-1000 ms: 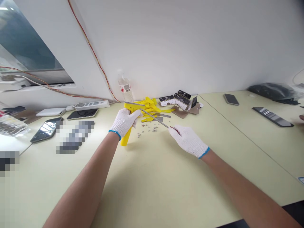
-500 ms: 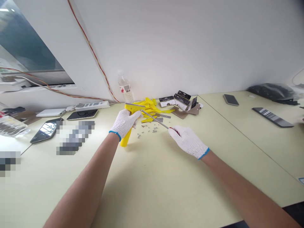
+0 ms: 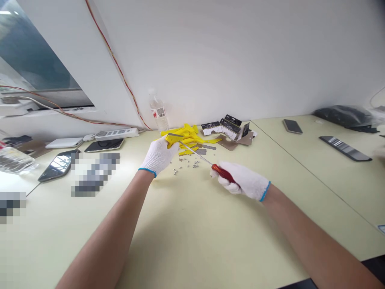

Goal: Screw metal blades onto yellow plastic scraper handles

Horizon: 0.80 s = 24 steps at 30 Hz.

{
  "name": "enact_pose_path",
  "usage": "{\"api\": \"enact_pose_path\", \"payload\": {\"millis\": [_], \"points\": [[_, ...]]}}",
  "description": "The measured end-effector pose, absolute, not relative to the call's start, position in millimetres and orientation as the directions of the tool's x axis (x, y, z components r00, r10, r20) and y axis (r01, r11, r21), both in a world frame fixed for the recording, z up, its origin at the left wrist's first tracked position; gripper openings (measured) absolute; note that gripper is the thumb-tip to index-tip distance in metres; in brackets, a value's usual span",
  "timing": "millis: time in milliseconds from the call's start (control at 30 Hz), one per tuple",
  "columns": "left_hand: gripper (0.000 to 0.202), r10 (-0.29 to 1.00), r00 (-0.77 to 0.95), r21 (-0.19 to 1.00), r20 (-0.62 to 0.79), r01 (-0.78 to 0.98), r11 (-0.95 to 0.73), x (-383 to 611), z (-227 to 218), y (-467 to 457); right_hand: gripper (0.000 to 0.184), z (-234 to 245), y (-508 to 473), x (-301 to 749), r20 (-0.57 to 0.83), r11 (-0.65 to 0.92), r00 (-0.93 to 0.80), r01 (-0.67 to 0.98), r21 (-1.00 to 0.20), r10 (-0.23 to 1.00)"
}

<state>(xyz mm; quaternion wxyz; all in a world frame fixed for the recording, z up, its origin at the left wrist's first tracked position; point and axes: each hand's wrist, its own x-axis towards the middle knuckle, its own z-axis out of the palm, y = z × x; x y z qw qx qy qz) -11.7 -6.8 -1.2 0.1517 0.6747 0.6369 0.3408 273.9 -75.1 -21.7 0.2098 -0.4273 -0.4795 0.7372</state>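
Observation:
My left hand [image 3: 159,155], in a white knit glove with a blue cuff, is closed around a yellow scraper [image 3: 172,139] with a grey metal blade along its head. Its handle is mostly hidden by the glove. My gloved right hand [image 3: 247,180] grips the red handle of a screwdriver [image 3: 221,172]. The shaft points left, and its tip is at the scraper head; whether it touches a screw is too small to tell. Small screws [image 3: 196,163] lie scattered between the hands. Behind them are a pile of yellow scraper parts [image 3: 189,131] and loose flat blades [image 3: 208,147].
A water bottle [image 3: 158,110] stands by the wall behind the pile. Black and white card packs [image 3: 230,126] lie right of it. Phones [image 3: 104,145] and a power strip [image 3: 118,133] are at the left. Another phone [image 3: 292,126] lies at the right.
My left hand has tilted the scraper, so its handle no longer shows below the glove. My right hand has rolled and shifted slightly right, exposing the red handle. The screwdriver tip stays near the scraper head.

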Motion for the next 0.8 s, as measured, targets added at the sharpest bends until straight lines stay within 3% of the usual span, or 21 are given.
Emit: {"api": "enact_pose_path", "payload": {"millis": [100,267,367,433,467,600,733,800], "points": [[0.026,0.952,0.002,0.596,0.307,0.779,-0.194,-12.3,-0.3,-7.1,0.045,-17.2,-72.7,278.6,-0.479,-0.594,-0.639,0.042,-0.803,0.602],[0.027,0.956,0.008,0.59,0.293,0.785,-0.187,-14.4,4.1,-9.5,0.046,-22.6,-75.4,270.7,-0.408,-0.358,-0.491,0.198,-0.912,0.769],[0.028,0.962,-0.009,0.605,0.273,0.779,-0.164,-14.9,5.0,-9.4,0.039,-32.1,-76.9,266.1,-0.026,0.125,-0.38,0.367,-0.922,0.924],[0.027,0.964,-0.019,0.61,0.266,0.777,-0.153,-14.5,5.3,-9.1,0.039,-36.7,-76.4,265.1,0.238,0.384,-0.343,0.462,-0.799,0.909],[0.027,0.964,-0.023,0.613,0.267,0.775,-0.151,-14.2,5.7,-9.0,0.042,-38.0,-75.8,264.9,0.297,0.43,-0.33,0.475,-0.768,0.896],[0.023,0.968,-0.012,0.593,0.252,0.792,-0.144,-13.0,10.7,-10.6,0.065,-38.0,-73.3,263.5,0.352,0.457,-0.296,0.485,-0.745,0.888],[0.023,0.984,-0.014,0.559,0.178,0.824,-0.09,-14.0,16.9,-13.5,0.069,-32.4,-74.9,260.8,0.397,0.481,-0.27,0.504,-0.718,0.877],[0.027,0.988,-0.037,0.579,0.148,0.813,-0.056,-13.9,18.2,-14.7,0.07,-26.5,-76.8,262.2,0.342,0.459,-0.311,0.516,-0.723,0.887]]}}
